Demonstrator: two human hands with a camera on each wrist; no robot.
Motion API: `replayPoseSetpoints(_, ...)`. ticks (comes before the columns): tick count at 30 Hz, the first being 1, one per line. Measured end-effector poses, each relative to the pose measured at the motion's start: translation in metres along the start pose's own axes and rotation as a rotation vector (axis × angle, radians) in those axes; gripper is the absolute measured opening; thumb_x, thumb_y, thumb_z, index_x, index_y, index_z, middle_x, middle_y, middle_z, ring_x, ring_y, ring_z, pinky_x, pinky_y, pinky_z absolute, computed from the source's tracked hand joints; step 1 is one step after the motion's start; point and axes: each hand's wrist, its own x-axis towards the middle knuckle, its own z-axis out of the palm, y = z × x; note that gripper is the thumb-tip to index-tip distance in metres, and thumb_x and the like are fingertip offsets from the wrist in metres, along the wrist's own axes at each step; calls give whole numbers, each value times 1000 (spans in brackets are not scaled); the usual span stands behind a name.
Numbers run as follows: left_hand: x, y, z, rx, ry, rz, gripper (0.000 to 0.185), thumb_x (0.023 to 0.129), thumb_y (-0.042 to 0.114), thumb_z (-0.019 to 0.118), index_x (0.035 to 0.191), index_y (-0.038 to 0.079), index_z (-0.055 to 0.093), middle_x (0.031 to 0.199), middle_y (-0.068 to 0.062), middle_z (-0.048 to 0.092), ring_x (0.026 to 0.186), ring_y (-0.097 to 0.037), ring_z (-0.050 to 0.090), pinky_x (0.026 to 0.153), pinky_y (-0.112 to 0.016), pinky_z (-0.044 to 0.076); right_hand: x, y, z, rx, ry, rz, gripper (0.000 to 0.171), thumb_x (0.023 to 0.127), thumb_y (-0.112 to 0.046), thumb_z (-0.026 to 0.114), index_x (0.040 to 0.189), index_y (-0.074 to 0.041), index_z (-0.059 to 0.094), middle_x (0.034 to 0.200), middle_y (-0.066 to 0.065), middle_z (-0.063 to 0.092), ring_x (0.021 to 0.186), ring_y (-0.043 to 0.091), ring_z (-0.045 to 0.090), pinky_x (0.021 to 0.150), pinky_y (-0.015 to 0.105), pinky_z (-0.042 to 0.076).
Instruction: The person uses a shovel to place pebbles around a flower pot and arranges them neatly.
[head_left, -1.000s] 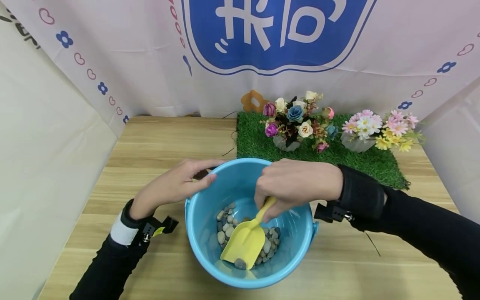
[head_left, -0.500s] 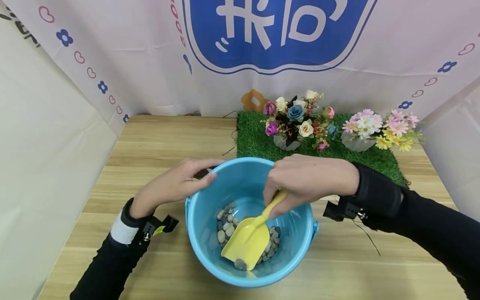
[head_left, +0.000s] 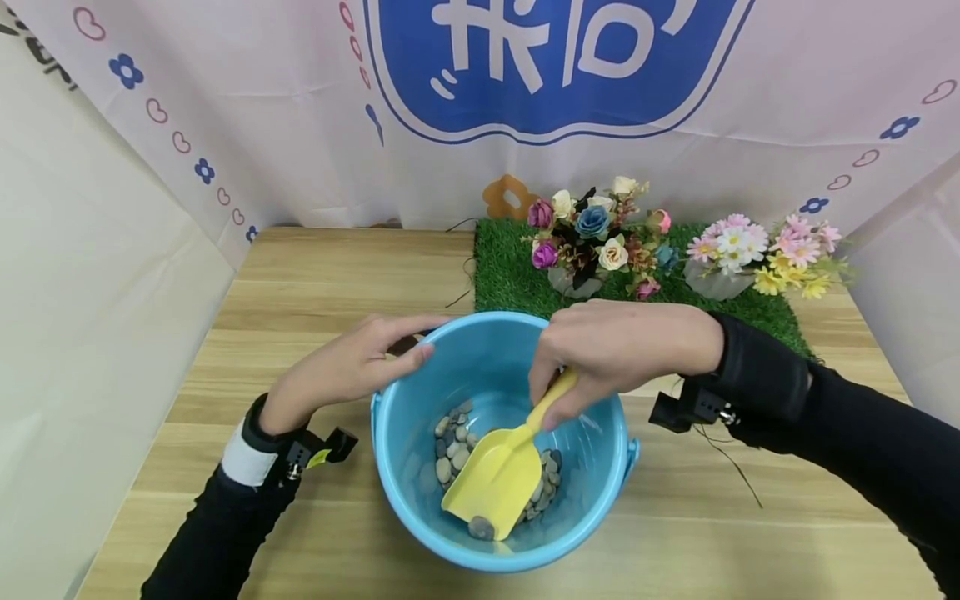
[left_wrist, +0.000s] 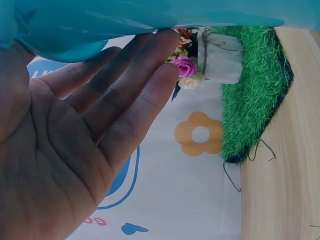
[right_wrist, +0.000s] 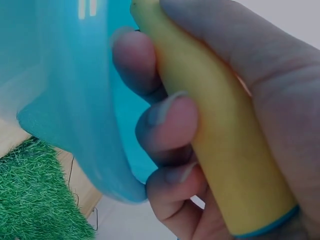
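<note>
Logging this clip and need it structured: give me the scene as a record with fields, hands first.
Left hand: fingers straight, resting against the bucket at its left side
Right hand: grips the scoop by its handle
Scoop: yellow, tilted, blade down inside the bucket
Bucket: light blue, upright on the wooden table
Stones: grey and pale, at the bucket's bottom, both sides of the blade
Grey stone: at the blade's front edge; on it or not, unclear
Behind: two flower arrangements on a grass mat

Room in blue bucket (head_left: 491,362) left of obstructing shovel (head_left: 501,467)
</note>
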Motion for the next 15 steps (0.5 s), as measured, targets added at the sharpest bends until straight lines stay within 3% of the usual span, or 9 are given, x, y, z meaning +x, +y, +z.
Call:
replayPoseSetpoints(6, 0, 0, -1, -2, -3, 0, 43, 109, 18, 49, 147, -2, 50, 119, -15, 69, 87, -16, 74, 67, -32, 63, 1, 2, -2, 54, -4, -22, 13, 95, -36, 74, 91, -26, 80, 73, -22, 61, 57, 1, 50, 53, 22, 41)
replayPoseSetpoints(15, 0, 0, -1, -1, -4, 2, 42, 109, 19, 49, 147, -1, 50, 117, -13, 70, 86, -14, 74, 68, -32, 63, 7, -1, -3, 7, -11, -16, 14, 94, -37, 74, 91, -25, 81, 74, -23, 62, 58, 0, 53, 52, 22, 44)
